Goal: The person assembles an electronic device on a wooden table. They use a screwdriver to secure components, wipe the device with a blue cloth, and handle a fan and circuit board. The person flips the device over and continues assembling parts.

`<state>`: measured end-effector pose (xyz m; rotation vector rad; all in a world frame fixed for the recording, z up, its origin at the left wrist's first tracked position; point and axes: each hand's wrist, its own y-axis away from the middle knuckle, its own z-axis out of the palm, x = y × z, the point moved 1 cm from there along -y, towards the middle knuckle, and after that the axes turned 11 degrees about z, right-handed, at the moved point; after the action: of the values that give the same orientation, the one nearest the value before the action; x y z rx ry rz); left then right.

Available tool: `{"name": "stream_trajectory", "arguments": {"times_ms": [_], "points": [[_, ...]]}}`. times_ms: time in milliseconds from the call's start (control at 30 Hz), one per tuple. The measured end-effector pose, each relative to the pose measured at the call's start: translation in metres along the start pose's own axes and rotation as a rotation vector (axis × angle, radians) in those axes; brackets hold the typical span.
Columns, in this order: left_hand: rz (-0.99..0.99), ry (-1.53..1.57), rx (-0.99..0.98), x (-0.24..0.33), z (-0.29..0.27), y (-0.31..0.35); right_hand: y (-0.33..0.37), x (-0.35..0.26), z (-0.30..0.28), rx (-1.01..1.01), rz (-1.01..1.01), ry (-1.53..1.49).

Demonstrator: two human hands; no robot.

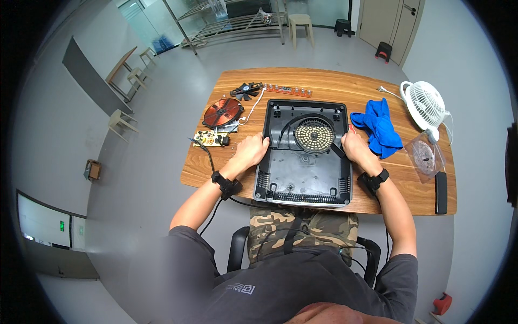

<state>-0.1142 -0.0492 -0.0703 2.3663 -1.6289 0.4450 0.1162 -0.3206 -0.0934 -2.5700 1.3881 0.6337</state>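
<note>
A black plastic housing (305, 173), the open bottom shell of what looks like an induction cooker, lies in front of me at the table's near edge. Its inside faces up, showing a round vent grille (314, 135) and slotted corners. My left hand (251, 152) is closed on the shell's left edge, thumb on the rim. On the opposite edge, my right hand (357, 149) grips the rim, its fingers partly hidden. Something small and red (352, 129) shows beside the right hand; I cannot tell what it is.
Left of the shell on the wooden table (334, 81) are a copper coil (223, 112), a circuit board (211, 139), a black fan (246, 90) and an orange strip board (288, 90). To the right lie a blue cloth (380, 128), a white fan (425, 102), a clear bag (425, 155) and a black bar (441, 193).
</note>
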Motion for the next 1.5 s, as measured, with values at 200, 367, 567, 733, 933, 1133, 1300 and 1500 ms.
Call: {"name": "stream_trajectory", "arguments": {"times_ms": [200,367,567,733,933,1133,1300,1500], "points": [[-0.004,-0.007,-0.004,0.001,-0.007,-0.001,-0.005,0.005,-0.003,-0.010,-0.003,0.002],[-0.051,0.074,0.000,-0.006,-0.025,0.006,-0.004,-0.001,-0.051,0.007,0.065,-0.191],[-0.120,0.066,0.072,-0.030,-0.048,0.012,-0.028,0.049,-0.096,0.359,0.009,0.054],[-0.206,0.032,0.199,-0.058,-0.060,0.013,-0.047,0.084,-0.077,0.239,0.105,0.280],[-0.292,-0.046,0.331,-0.142,-0.086,-0.001,-0.072,0.115,-0.039,0.067,0.039,0.223],[-0.315,-0.057,0.291,-0.189,-0.098,-0.017,-0.067,0.112,-0.034,0.078,0.065,0.237],[-0.248,-0.115,0.280,-0.188,-0.094,-0.030,-0.058,0.096,-0.042,0.063,0.092,0.266],[-0.212,-0.124,0.171,-0.191,-0.090,-0.066,-0.062,0.100,-0.039,0.091,0.054,0.259]]}}
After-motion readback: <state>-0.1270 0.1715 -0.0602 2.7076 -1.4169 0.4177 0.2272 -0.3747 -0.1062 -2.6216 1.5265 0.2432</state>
